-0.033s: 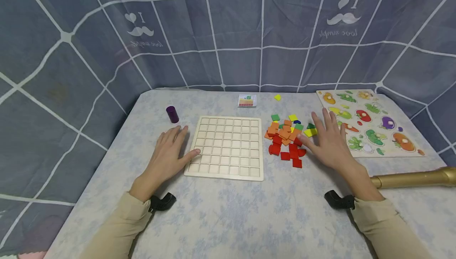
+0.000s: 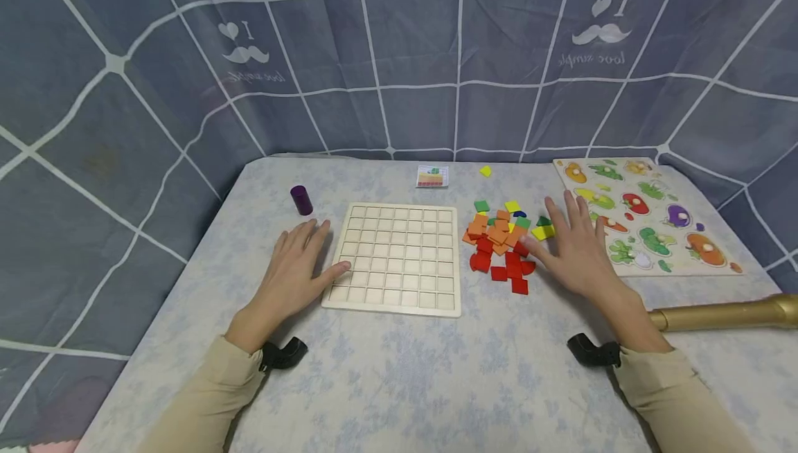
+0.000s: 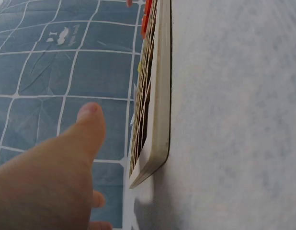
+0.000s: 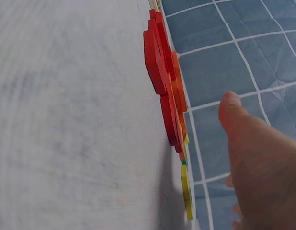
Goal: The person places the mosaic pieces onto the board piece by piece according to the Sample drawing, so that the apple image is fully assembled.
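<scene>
1. Your left hand (image 2: 288,271), fingers relaxed, overhangs the left edge of the square pale wooden grid board (image 2: 397,258).
2. Your right hand (image 2: 576,249), fingers spread, hovers beside flat red and orange pieces (image 2: 514,264) on the pale worktop (image 2: 405,384).

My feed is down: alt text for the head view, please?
The left hand is beside a gridded board, thumb over its edge, the right hand beside loose tiles, mostly red and orange; neither holds anything. A purple cylinder and small card sit farther back, a vegetable puzzle at right.
</scene>
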A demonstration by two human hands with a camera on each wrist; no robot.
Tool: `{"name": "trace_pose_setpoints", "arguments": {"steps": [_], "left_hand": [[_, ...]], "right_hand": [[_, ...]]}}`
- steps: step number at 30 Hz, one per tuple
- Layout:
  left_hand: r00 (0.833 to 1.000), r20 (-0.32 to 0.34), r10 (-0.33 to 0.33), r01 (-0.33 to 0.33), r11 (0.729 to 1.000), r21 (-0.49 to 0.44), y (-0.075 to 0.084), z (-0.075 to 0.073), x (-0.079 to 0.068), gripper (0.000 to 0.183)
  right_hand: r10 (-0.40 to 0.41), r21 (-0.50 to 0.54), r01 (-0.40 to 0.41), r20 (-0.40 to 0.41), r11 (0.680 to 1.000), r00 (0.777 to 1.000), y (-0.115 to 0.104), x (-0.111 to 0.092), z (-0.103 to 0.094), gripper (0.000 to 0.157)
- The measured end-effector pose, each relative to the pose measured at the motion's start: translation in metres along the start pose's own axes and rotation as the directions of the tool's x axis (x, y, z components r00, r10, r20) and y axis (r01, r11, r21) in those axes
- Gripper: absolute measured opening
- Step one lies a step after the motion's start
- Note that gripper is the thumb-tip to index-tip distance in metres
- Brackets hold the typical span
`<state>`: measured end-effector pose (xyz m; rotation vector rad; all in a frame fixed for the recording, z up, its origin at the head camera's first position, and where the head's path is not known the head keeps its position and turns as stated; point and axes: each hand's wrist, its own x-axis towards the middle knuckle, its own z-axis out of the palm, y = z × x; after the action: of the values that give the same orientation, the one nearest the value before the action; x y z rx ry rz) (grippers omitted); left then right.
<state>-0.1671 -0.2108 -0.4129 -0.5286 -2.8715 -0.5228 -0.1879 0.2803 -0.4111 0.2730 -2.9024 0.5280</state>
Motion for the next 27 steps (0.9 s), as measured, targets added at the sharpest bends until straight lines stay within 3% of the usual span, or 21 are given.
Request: {"name": "trace_pose_setpoints", "arguments": {"steps": [13, 21, 27], "left_hand": [[0.995, 0.103, 0.013, -0.010, 0.999, -0.032, -0.005, 0.007, -0.001, 0.091], [0.989, 0.141, 0.051, -0.027, 0.986, -0.166, -0.006, 0.013, 0.002, 0.090], [0.968, 0.220, 0.124, -0.085, 0.981, -0.176, -0.005, 0.010, 0.001, 0.113]], "right_hand": [[-0.014, -0.006, 0.014, 0.029, 1.000, 0.999, 0.000, 0.000, 0.001, 0.094], [-0.036, 0.031, 0.034, 0.068, 0.999, 0.997, 0.000, 0.003, 0.002, 0.089], [-0.051, 0.093, 0.042, 0.094, 0.995, 0.994, -0.005, 0.006, 0.002, 0.084]]}}
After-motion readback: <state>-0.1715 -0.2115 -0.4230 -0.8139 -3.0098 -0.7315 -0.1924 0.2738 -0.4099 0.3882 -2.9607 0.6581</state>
